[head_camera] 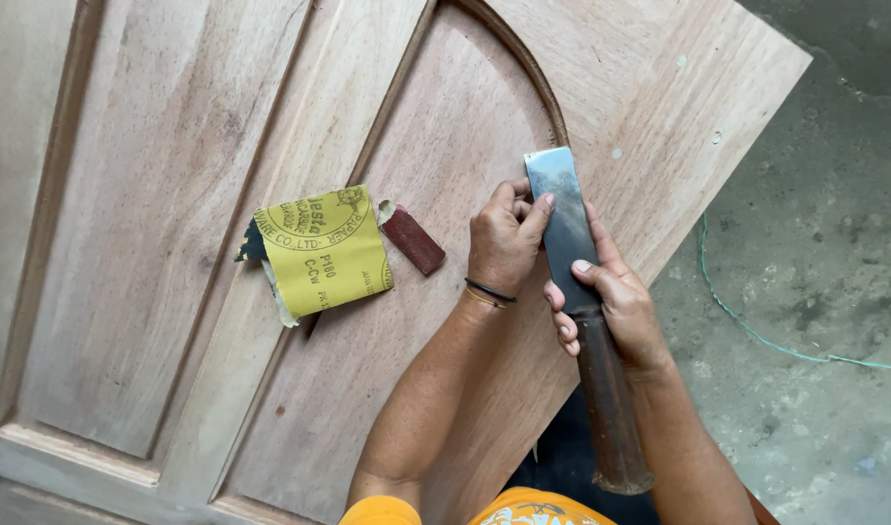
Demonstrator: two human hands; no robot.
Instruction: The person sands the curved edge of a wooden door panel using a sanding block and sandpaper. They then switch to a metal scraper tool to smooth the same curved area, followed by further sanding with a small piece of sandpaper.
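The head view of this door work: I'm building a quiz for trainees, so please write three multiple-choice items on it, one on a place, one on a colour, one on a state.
1. Where does the sandpaper sheet lie?
A. on the concrete floor
B. on the wooden door, left of both hands
C. under the blade

2. What colour is the upturned side of that sheet?
A. yellow
B. blue
C. white

3. How is the wide chisel held?
A. lying untouched
B. in one hand only
C. with both hands on it

Answers:
1 B: it rests on the wooden door, beside a small reddish-brown block.
2 A: its printed back shows yellow.
3 C: the right hand grips near the handle while the left hand presses fingers on the blade.
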